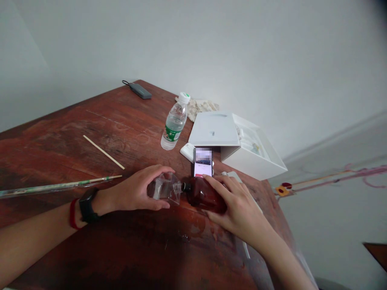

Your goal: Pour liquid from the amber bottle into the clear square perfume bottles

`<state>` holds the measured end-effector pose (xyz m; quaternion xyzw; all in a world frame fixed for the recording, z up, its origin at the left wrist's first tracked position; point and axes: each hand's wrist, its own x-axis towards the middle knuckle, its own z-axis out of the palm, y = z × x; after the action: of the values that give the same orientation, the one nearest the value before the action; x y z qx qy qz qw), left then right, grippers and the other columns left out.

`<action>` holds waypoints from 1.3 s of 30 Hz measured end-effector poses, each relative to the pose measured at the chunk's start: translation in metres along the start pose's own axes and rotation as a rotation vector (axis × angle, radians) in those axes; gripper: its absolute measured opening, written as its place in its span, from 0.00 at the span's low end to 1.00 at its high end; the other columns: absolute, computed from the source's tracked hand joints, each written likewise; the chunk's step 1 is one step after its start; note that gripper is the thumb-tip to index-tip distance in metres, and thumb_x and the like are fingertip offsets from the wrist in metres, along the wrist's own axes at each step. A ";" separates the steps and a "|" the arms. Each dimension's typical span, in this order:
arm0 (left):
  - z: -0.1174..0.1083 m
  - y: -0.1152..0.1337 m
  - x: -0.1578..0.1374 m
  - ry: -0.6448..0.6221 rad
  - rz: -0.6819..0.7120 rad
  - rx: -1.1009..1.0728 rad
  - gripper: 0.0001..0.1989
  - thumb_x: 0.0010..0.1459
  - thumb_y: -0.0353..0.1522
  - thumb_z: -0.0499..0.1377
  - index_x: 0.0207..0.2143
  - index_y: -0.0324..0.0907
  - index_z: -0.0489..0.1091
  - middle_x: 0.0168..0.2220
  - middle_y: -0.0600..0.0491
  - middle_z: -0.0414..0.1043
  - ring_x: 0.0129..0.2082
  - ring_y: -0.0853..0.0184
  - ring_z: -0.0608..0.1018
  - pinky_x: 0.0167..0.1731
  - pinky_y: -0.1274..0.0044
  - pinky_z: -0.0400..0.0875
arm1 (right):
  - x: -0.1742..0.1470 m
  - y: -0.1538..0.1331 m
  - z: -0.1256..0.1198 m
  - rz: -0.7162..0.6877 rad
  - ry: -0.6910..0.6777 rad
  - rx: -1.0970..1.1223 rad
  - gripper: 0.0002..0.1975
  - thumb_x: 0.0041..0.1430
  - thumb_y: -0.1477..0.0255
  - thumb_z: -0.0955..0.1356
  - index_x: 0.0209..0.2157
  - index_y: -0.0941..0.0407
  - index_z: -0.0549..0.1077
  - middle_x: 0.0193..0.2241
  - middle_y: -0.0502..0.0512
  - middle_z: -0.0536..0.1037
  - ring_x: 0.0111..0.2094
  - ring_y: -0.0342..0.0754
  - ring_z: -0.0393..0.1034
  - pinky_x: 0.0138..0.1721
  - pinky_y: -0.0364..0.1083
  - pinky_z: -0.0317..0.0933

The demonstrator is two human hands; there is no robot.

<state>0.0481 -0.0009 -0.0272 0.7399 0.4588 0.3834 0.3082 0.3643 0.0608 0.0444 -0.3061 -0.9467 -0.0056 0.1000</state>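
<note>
My left hand (pixel 151 187) is wrapped around a clear plastic bottle (pixel 165 188) lying on its side, neck to the right. Fingers of my right hand (pixel 231 197) curl round a dark red-brown bottle (pixel 205 195), tilted with its black neck (pixel 186 187) to the left. The two necks meet end to end between my hands; whether one sits inside the other I cannot tell. Just behind the brown bottle stands a phone (pixel 203 163) with a lit screen. A few water drops (pixel 184 237) lie on the wood in front.
A water bottle (pixel 173 127) with a green label stands upright on the wooden table (pixel 136 121). Behind are a white box (pixel 216 129), a cloth (pixel 199 106) and a grey device (pixel 140 90). Leftward lie a loose chopstick (pixel 103 152) and wrapped chopsticks (pixel 60 187).
</note>
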 end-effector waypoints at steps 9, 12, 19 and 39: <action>0.000 0.000 0.001 -0.012 0.005 -0.008 0.38 0.56 0.44 0.76 0.64 0.45 0.66 0.59 0.45 0.76 0.57 0.52 0.79 0.61 0.63 0.73 | 0.000 0.000 0.000 -0.008 0.005 -0.004 0.36 0.63 0.65 0.76 0.69 0.51 0.65 0.54 0.65 0.79 0.53 0.66 0.75 0.52 0.65 0.71; -0.001 0.002 0.001 -0.012 -0.003 -0.010 0.37 0.56 0.44 0.76 0.63 0.45 0.67 0.59 0.45 0.76 0.56 0.51 0.80 0.61 0.62 0.73 | 0.000 0.000 0.000 -0.006 0.005 -0.005 0.36 0.63 0.66 0.75 0.70 0.50 0.65 0.55 0.65 0.79 0.53 0.67 0.75 0.53 0.66 0.70; -0.001 0.003 0.001 -0.009 -0.004 -0.011 0.37 0.56 0.45 0.75 0.63 0.45 0.68 0.59 0.45 0.76 0.56 0.51 0.80 0.61 0.61 0.73 | 0.000 0.000 0.000 0.001 0.002 -0.004 0.36 0.63 0.65 0.75 0.70 0.50 0.65 0.54 0.65 0.79 0.54 0.68 0.75 0.54 0.67 0.70; -0.001 -0.001 0.000 0.001 0.016 -0.009 0.39 0.55 0.45 0.76 0.64 0.45 0.67 0.60 0.45 0.76 0.58 0.50 0.79 0.61 0.63 0.72 | -0.001 0.000 0.000 0.006 0.001 -0.020 0.34 0.64 0.64 0.75 0.69 0.51 0.66 0.53 0.64 0.80 0.54 0.67 0.76 0.50 0.63 0.71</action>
<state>0.0472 -0.0004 -0.0273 0.7419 0.4515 0.3883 0.3082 0.3649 0.0606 0.0441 -0.3099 -0.9456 -0.0147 0.0974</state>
